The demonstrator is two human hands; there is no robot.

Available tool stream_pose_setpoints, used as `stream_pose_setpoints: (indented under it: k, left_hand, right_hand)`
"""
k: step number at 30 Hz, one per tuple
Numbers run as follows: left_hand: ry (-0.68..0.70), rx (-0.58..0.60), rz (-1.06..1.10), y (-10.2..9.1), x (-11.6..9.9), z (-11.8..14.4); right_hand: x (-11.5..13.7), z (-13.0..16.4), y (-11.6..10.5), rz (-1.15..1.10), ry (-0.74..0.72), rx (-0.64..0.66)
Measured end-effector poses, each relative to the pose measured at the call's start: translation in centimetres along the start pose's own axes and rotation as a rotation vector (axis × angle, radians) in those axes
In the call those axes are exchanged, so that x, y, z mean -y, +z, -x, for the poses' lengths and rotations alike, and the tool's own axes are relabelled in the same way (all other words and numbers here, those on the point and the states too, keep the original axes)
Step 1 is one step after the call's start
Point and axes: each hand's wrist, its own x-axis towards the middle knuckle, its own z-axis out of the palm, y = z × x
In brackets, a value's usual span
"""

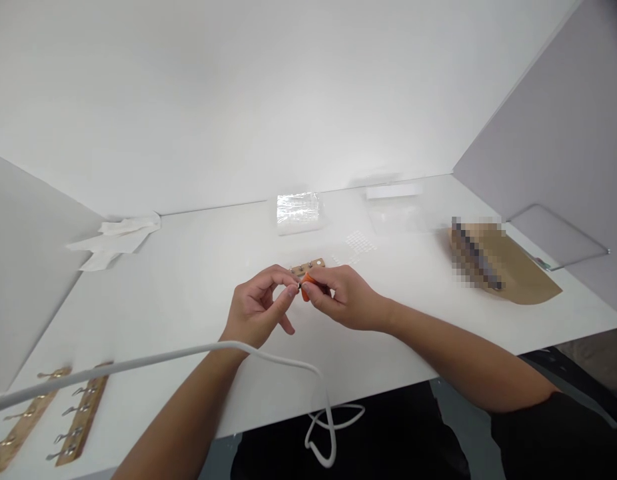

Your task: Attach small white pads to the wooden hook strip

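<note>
My left hand (261,307) and my right hand (341,297) meet above the middle of the white table (188,280). Between their fingertips is a small orange-handled tool (306,285), gripped mainly by my right hand; my left thumb and forefinger pinch at its tip. Just behind the fingers lies a short wooden strip with metal hooks (307,267); part of it is hidden by my hands. Whether the tool touches the strip I cannot tell.
Two more wooden hook strips (83,417) lie at the near left corner. A white cable (268,357) crosses my left wrist. Crumpled tissues (118,237) sit far left, a clear plastic packet (298,212) at the back, a brown paper bag (508,267) right, grey partitions on both sides.
</note>
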Motion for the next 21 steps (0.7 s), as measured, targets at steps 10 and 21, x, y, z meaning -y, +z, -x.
stream_pose_setpoints:
  k: [10, 21]
  left_hand:
    - [0.023, -0.037, -0.054, 0.2, -0.4, 0.0]
    - [0.236, -0.104, -0.413, 0.3, -0.2, 0.2]
  right_hand:
    - [-0.1, 0.0, 0.0, -0.018, 0.030, 0.002]
    - [-1.1, -0.1, 0.9, 0.455, -0.257, -0.164]
